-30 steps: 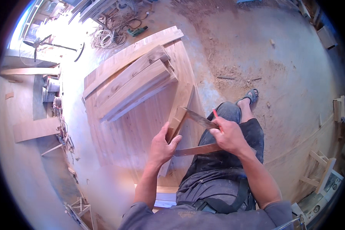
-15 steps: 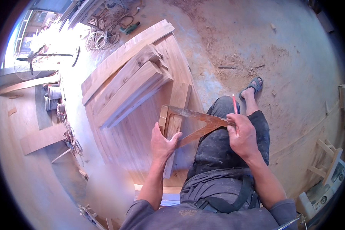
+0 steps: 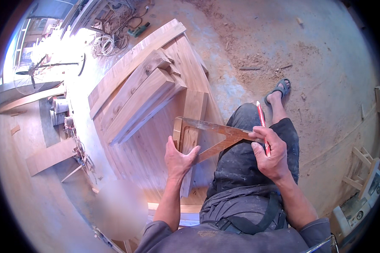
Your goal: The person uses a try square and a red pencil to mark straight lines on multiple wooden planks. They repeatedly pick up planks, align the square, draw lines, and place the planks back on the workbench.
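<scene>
A triangular wooden set square [image 3: 233, 137] lies across a narrow wooden board [image 3: 196, 102], its thick stock along the board's left edge. My left hand [image 3: 179, 161] grips the square and board together at the stock end, thumb on the near side and fingers on the left. My right hand [image 3: 273, 157] pinches a red pencil [image 3: 261, 116], which points up and away from the board. Its fingertips are beside the pointed right end of the square, above my knee; whether they touch it I cannot tell.
Several thick wooden pieces [image 3: 145, 99] are stacked on a wide panel [image 3: 135, 156] at the left. Beyond lie coiled cables [image 3: 103, 44] and a green power tool [image 3: 139, 29]. A fan [image 3: 29, 74] stands far left. Sawdust and scraps litter the floor [image 3: 325, 101].
My right hand has shifted slightly right and down, and the pencil in it has turned, now showing more of its length and leaning left. The left hand keeps its grip.
</scene>
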A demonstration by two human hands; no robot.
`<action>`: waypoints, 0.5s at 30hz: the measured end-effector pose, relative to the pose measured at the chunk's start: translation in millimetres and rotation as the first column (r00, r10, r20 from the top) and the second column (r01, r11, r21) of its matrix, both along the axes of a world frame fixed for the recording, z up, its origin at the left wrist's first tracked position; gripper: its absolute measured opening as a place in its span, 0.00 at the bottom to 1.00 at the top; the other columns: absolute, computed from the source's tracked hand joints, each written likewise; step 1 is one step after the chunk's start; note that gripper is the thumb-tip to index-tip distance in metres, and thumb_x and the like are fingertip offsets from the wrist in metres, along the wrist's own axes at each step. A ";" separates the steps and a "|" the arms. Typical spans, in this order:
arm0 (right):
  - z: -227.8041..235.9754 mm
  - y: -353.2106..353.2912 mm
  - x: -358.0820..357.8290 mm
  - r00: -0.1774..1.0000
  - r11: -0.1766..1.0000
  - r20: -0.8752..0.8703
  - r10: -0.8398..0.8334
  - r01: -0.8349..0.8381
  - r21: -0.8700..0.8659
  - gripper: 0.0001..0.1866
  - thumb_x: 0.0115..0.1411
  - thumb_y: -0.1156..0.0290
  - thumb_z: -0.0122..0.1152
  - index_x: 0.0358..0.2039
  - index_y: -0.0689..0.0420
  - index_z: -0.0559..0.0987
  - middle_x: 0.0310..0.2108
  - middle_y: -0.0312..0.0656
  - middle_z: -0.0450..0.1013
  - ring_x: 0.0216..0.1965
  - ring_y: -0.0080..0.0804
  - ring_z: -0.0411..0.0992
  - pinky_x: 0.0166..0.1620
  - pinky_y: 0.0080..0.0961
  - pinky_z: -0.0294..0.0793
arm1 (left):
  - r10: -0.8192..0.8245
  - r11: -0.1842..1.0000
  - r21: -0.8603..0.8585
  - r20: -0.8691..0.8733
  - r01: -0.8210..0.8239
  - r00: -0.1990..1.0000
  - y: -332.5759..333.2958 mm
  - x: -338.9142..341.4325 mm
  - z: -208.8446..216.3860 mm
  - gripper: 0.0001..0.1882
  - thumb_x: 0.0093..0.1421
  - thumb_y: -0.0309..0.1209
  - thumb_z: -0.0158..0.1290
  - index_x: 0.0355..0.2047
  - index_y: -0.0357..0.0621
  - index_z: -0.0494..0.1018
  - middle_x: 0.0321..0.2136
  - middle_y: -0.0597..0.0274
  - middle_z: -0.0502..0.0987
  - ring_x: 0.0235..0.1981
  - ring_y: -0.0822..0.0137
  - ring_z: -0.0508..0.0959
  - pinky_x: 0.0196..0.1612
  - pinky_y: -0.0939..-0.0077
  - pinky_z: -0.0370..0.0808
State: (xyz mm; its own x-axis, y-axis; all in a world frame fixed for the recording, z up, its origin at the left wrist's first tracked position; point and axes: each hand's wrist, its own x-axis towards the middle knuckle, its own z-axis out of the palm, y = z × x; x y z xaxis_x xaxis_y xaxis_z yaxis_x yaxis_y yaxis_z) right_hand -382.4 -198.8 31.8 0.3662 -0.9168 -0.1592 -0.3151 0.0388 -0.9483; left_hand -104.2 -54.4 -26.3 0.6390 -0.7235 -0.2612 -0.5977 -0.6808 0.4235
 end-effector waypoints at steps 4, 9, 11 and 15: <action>0.2 -2.1 1.6 0.999 0.999 0.008 0.039 -0.039 -0.030 0.23 0.57 0.82 0.67 0.54 0.61 0.80 0.43 0.47 0.85 0.49 0.44 0.83 0.57 0.36 0.78 | -0.029 1.000 0.013 0.049 0.028 0.998 -1.9 0.1 3.2 0.61 0.47 0.53 0.77 0.68 0.22 0.60 0.58 0.32 0.74 0.60 0.38 0.76 0.63 0.53 0.74; -2.4 -1.1 -0.9 0.998 0.998 0.005 0.062 -0.061 -0.027 0.23 0.56 0.82 0.68 0.54 0.60 0.80 0.42 0.46 0.86 0.48 0.45 0.82 0.56 0.36 0.78 | -0.021 1.000 0.014 0.029 0.021 0.999 2.2 1.1 1.1 0.62 0.47 0.53 0.77 0.68 0.22 0.60 0.58 0.32 0.74 0.60 0.38 0.76 0.63 0.53 0.74; -3.8 -0.3 -1.8 0.998 0.998 0.012 0.057 -0.057 0.001 0.23 0.56 0.82 0.68 0.54 0.60 0.80 0.42 0.45 0.86 0.47 0.44 0.82 0.56 0.36 0.78 | -0.003 1.000 0.017 0.010 0.003 1.000 1.4 1.2 1.4 0.62 0.46 0.52 0.78 0.68 0.22 0.61 0.59 0.32 0.74 0.61 0.40 0.76 0.64 0.55 0.74; -7.3 -0.3 -2.8 0.998 0.998 0.037 0.050 -0.051 0.038 0.22 0.57 0.82 0.67 0.54 0.60 0.80 0.42 0.45 0.86 0.47 0.43 0.82 0.56 0.36 0.78 | 0.037 0.999 0.016 -0.054 -0.036 0.998 -2.1 -0.1 5.9 0.62 0.44 0.50 0.79 0.69 0.21 0.61 0.61 0.31 0.75 0.62 0.44 0.77 0.66 0.57 0.73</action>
